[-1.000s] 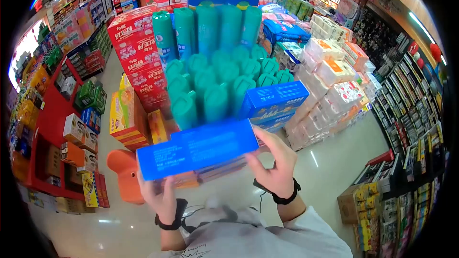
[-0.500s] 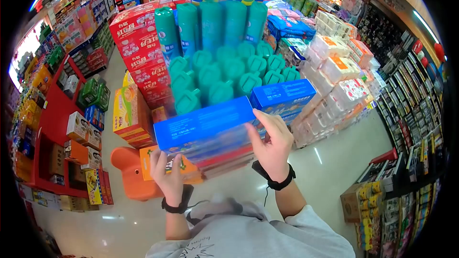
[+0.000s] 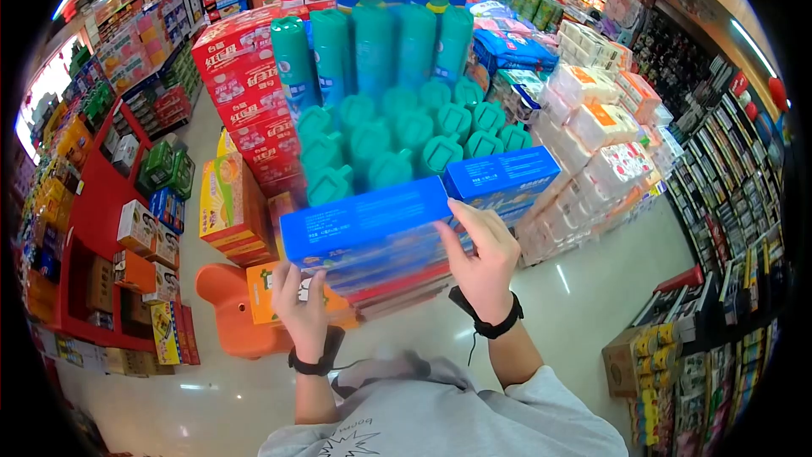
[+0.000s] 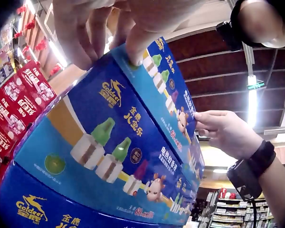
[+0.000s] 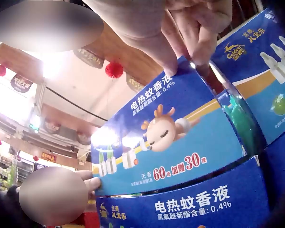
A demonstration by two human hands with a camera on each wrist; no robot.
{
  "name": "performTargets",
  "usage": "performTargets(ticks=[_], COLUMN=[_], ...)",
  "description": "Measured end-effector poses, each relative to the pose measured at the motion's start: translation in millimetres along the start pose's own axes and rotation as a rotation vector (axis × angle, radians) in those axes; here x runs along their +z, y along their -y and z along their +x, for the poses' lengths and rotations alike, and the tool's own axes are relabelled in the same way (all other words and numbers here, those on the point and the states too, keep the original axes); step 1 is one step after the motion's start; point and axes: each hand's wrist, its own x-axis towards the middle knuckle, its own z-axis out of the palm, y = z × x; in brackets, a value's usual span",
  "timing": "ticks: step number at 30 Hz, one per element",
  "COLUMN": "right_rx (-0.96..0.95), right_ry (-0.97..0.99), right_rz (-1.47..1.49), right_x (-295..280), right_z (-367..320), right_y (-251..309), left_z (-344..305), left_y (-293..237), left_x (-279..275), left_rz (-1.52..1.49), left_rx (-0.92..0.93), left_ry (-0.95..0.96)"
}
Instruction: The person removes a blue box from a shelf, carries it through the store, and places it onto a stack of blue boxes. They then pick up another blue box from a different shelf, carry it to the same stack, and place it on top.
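Note:
A blue box of mosquito repellent liquid (image 3: 368, 213) sits at the front of the display, its long side facing me. My left hand (image 3: 302, 303) pinches its left end, thumb on the near face and fingers at the end. At the other end my right hand (image 3: 484, 256) grips the corner between thumb and fingers. In the right wrist view the box (image 5: 171, 137) lies on top of a matching lower box (image 5: 190, 204). A second blue box (image 3: 501, 176) stands just to the right, with a narrow gap between the two.
Green-capped spray cans (image 3: 414, 127) stand in rows behind the boxes. Red cartons (image 3: 245, 85) are stacked to the left, tissue packs (image 3: 605, 123) to the right. An orange stool (image 3: 233, 309) and an orange carton (image 3: 264, 292) are by the left hand. Shelves line both sides.
Both hands have brought the box right and into line beside the neighbouring blue box; its earlier tilt has lessened. Over the last half second it has shifted only slightly.

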Motion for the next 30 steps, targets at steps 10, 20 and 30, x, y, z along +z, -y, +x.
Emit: performTargets(ticks=[10, 20, 30], right_rx=[0.063, -0.031, -0.032], right_ry=[0.018, -0.064, -0.051], right_rz=[0.017, -0.043, -0.033], right_x=[0.6, 1.5, -2.4], right_z=[-1.3, 2.0, 6.0], right_y=[-4.2, -5.3, -4.1], left_z=[1.6, -2.1, -12.1], left_y=[0.8, 6.6, 11.7], left_x=[2.0, 8.5, 13.3], left_rz=[0.068, 0.076, 0.154], left_rx=[-0.024, 0.031, 0.076], left_ry=[0.014, -0.090, -0.111])
